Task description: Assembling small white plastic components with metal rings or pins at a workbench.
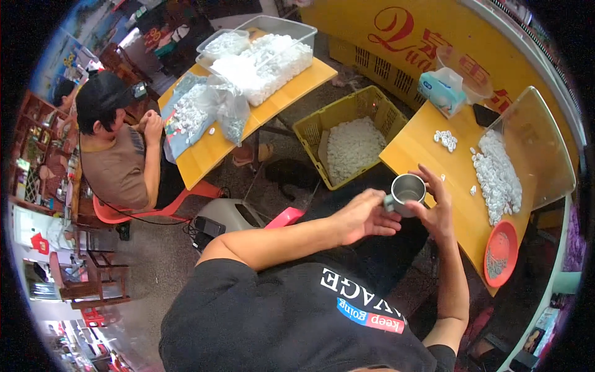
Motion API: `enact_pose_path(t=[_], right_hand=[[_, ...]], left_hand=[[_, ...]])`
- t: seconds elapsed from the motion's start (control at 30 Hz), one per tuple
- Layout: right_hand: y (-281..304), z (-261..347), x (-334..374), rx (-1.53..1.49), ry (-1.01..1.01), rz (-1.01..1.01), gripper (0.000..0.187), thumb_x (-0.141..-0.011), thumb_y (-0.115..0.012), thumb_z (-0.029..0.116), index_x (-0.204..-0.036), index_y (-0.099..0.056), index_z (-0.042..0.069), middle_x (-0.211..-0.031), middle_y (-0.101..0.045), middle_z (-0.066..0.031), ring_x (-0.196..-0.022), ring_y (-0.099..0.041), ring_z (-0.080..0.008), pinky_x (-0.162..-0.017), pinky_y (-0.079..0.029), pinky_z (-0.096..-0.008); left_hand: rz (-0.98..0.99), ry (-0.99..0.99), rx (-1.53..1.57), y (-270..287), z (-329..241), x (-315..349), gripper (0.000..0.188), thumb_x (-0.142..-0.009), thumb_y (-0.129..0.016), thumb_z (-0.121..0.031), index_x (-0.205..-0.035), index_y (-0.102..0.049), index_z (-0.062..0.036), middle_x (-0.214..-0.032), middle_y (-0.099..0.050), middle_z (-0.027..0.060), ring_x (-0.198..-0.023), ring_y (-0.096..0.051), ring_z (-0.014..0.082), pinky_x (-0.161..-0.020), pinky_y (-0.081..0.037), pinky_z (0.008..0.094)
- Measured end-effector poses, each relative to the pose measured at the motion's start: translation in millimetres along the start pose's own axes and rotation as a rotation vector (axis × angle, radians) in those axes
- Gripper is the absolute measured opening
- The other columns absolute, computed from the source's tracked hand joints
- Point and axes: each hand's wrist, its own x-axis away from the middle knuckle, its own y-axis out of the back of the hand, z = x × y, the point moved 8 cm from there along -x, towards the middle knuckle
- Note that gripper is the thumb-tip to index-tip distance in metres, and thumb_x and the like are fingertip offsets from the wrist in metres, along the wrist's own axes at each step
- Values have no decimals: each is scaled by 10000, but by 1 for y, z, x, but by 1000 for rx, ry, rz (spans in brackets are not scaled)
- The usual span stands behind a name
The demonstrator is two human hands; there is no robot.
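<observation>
A stainless steel mug (408,188) is held over my lap, beside the near edge of the right-hand table, with its mouth facing up. My right hand (437,208) grips its right side, thumb low and fingers near the rim. On the mug's other side, my left hand (364,217) is half turned up, its fingers loosely stretched at the grey-green handle (389,203); whether they press on it is unclear. Small white plastic pieces (497,177) lie heaped on the table, with a smaller cluster (445,140) farther left.
A red dish (501,254) with small grey bits, a tissue pack (442,90) and a dark phone (487,115) rest on the right-hand table (409,139). A yellow crate (304,133) of white pieces stands between tables. Another person (118,146) sits left, by a clear bin (304,34).
</observation>
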Motion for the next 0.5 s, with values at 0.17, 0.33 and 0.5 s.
enact_pose_path(t=[0.17, 0.33, 0.5], right_hand=[[-9, -20, 6, -270, -114, -101, 731, -741, -791, 112, -1375, -434, 48, -1256, -592, -129, -1080, -613, -229, -893, -502, -360], [-36, -3, 1, -217, 30, -29, 755, -713, -814, 108, -1362, -439, 29, -1269, -590, -152, -1141, -588, -248, -956, -464, -366], [-55, 3, 4, -333, 96, 68, 948, -685, -844, 294, -1438, -329, 35, -1371, -498, -162, -1234, -515, -280, -1023, -422, -407]], left_hand=[[145, -66, -317, -8, -28, 19, 303, -1007, -445, -392, -1142, -436, -122, -1062, -611, 140, -875, -656, 253, -752, -562, 376], [134, -145, -699, 9, -48, 37, 357, -1010, -452, -381, -1092, -535, -44, -1002, -629, 93, -880, -646, 190, -780, -538, 316], [102, -178, -899, 19, -66, 52, 351, -1007, -472, -352, -990, -584, -20, -928, -643, 85, -847, -634, 166, -763, -529, 302]])
